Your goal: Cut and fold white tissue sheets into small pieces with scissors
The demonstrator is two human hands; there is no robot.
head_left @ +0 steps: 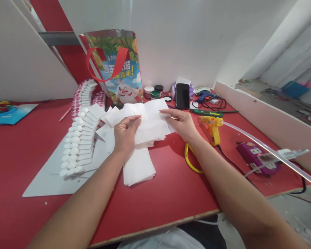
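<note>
A creased white paper sheet (151, 121) is stretched between my hands above the red table. My left hand (126, 133) pinches its left side between thumb and fingers. On the opposite side, my right hand (181, 124) grips the upper right part of the sheet. Just below lies a stack of white paper pieces (139, 167), and more loose white sheets (114, 116) are behind my left hand. To the left, a curved fan of white folded strips with oval white tips (76, 141) rests on a grey board (46, 176).
A yellow glue gun (214, 128) with a long clear stick stands at right, near a purple box (257, 157) and yellow-handled tool (190, 160). Behind are a colourful bag (116, 69), small paint jars (155, 94), a black phone (182, 96) and a green tool (207, 113).
</note>
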